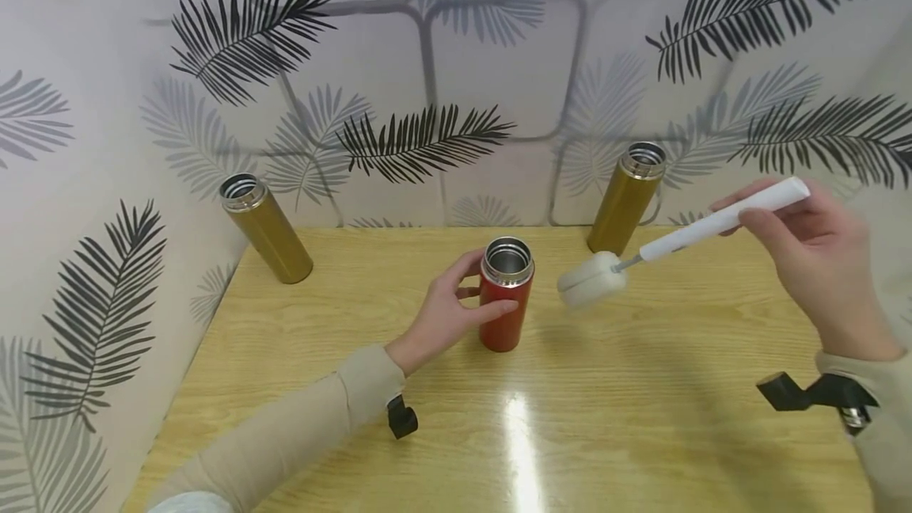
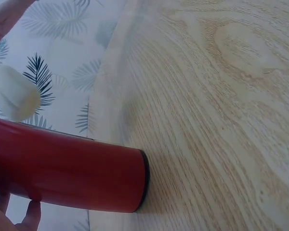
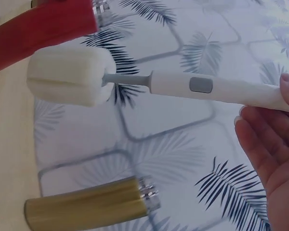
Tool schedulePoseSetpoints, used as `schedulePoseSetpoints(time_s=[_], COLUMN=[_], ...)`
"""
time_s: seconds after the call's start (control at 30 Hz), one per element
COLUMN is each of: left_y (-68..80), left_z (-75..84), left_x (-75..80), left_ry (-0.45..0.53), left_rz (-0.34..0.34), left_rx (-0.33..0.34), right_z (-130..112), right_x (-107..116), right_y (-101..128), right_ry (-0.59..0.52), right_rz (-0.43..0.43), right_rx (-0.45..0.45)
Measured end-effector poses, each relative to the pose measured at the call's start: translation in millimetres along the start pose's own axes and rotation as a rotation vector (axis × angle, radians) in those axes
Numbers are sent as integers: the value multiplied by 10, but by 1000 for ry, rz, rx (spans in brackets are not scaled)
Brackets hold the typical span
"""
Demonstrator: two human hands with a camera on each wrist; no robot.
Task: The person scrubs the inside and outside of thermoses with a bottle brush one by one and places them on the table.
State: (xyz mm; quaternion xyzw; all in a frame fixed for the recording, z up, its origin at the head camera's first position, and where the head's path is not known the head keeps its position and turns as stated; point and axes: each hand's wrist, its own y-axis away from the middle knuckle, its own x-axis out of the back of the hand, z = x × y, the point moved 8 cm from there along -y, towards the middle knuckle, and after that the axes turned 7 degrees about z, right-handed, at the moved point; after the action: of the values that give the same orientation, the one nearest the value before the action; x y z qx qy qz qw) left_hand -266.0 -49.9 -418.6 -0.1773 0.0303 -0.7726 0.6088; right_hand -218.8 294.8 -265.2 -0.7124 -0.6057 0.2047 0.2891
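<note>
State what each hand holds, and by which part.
The left hand grips the red flask round its upper body. The right hand pinches the sponge brush by the far end of its white handle.

open red flask [image 1: 506, 295] stands upright mid-table; white sponge brush [image 1: 684, 244] hovers just beside.

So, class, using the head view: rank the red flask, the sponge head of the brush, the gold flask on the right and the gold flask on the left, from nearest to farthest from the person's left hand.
1. Red flask: gripped by the left hand, table centre.
2. Sponge head: just right of the red flask, in the air.
3 and 4. Right gold flask, back right, and left gold flask, back left: too close to call.
</note>
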Motion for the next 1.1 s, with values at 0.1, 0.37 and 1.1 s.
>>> schedulePoseSetpoints(time_s=[0.1,0.37,1.1], left_y=[0,11,11], left_z=[-9,-7,-28], left_x=[-1,-7,-53], left_ry=[2,1,2], left_rz=[2,1,-21], left_rx=[0,0,-40], right_z=[-141,-473,-679], right_x=[0,-151,-775], right_y=[-99,-271,-377], right_ry=[-52,-343,-411], right_rz=[45,77,-31], right_rx=[43,128,189])
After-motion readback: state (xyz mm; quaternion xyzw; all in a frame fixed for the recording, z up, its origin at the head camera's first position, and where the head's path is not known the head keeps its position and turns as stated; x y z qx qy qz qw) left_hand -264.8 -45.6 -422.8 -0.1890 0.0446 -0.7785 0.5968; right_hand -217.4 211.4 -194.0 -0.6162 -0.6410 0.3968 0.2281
